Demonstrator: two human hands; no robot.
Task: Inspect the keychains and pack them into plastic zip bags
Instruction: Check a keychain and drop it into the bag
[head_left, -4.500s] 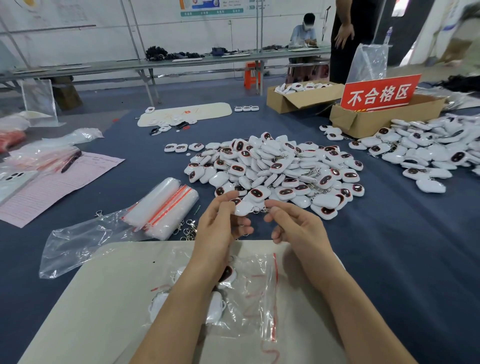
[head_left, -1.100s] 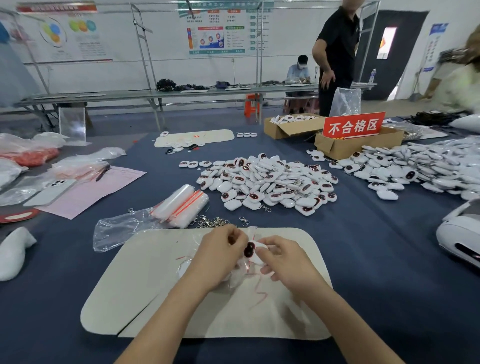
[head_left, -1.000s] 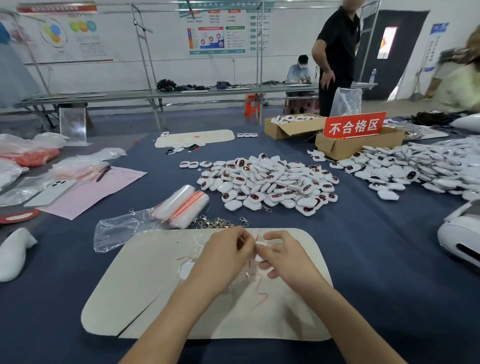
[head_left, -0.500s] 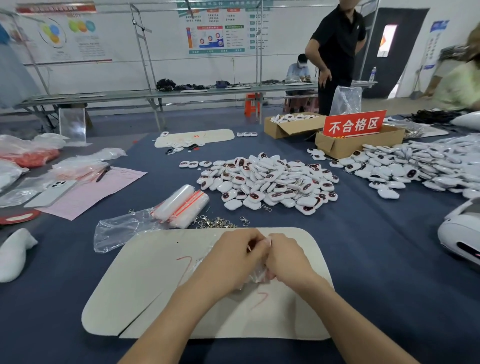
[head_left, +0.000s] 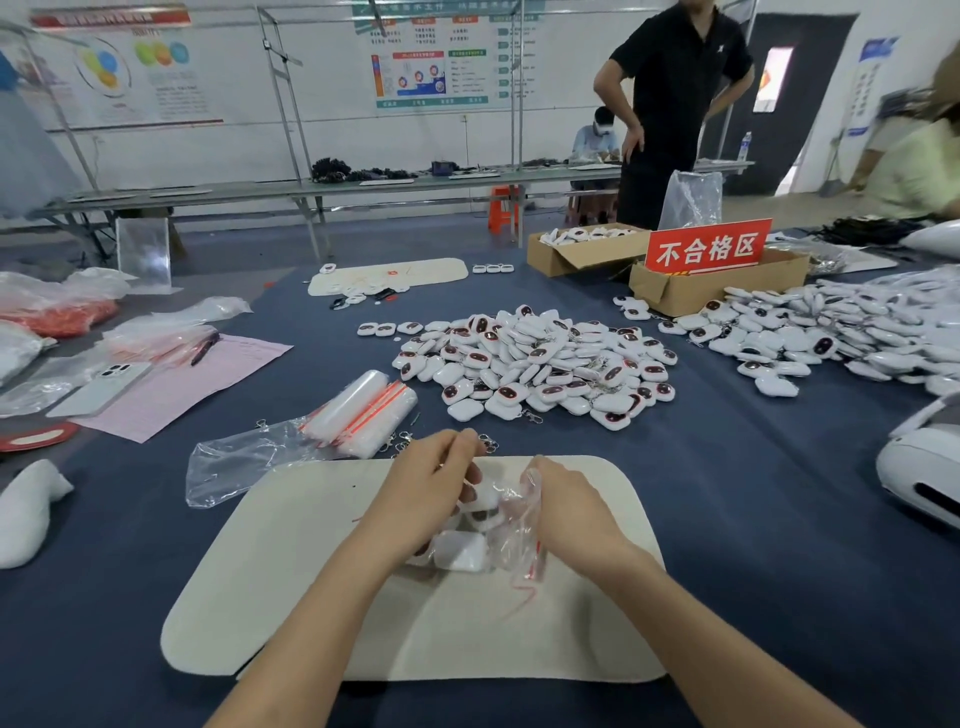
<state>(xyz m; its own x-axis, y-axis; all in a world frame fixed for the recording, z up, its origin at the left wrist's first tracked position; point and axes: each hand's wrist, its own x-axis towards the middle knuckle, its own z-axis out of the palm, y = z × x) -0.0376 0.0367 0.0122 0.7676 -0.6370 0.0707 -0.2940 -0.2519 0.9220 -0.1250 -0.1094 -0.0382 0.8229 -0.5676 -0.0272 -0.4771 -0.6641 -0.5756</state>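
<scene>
- My left hand (head_left: 426, 499) now pushes white keychains (head_left: 467, 551) deeper into the zip bag (head_left: 519, 525).
- My right hand (head_left: 571, 509) has pulled apart from it, pinching the bag's mouth.

Both hands (head_left: 498, 499) hold a zip bag (head_left: 511, 525) of keychains (head_left: 462, 553) over the mat (head_left: 291, 561).

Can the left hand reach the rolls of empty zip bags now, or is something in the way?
Probably yes. The rolls of zip bags lie just beyond the left hand, with nothing between. But both hands hold the zip bag, so the left must let go first.
</scene>
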